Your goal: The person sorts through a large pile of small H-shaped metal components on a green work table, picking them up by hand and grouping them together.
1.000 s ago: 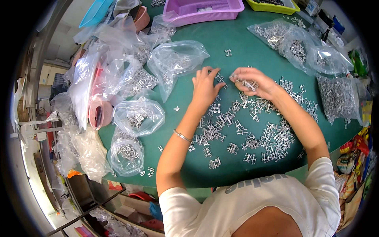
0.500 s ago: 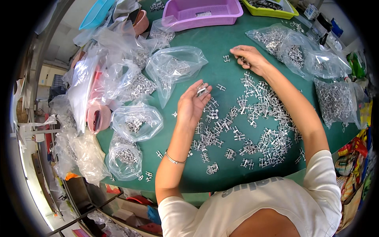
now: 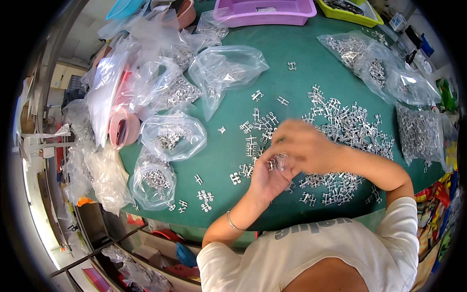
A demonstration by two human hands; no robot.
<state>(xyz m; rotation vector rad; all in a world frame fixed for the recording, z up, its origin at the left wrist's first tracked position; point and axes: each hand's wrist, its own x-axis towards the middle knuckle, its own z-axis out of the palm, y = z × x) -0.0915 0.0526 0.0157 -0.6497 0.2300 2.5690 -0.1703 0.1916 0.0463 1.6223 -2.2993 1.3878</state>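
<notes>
Left fingers: left hand (image 3: 265, 179) lies palm up, fingers curled into a loose cup holding a cluster of small silver cross-shaped metal parts (image 3: 277, 163).
Right fingers: right hand (image 3: 304, 146) is blurred, poised directly over the cupped left palm; fingers bent narrow, but whether they pinch a part I cannot tell.
Held parts: in the left palm, at the near-left edge of the loose pile of silver metal parts (image 3: 340, 131) spread on the green table mat (image 3: 243, 82).
Handling note: judged best to keep the left palm level and cupped so nothing spills, and to feed parts in a few at a time; the pieces look prone to interlocking.
Strays: single parts (image 3: 205, 197) lie left of the pile, toward the near table edge.
Open bag: a clear plastic bag with its mouth open (image 3: 224, 73) lies beyond and left of the pile.
Filled bags: clear bags of the same parts (image 3: 170, 138) left of the pile; more (image 3: 423, 131) right of it.
Far edge: a purple plastic basket (image 3: 265, 9) and a yellow-green tray (image 3: 348, 9) beyond the pile.
Room: shelving and more bags (image 3: 92, 165) beside the table, well left of the pile.
</notes>
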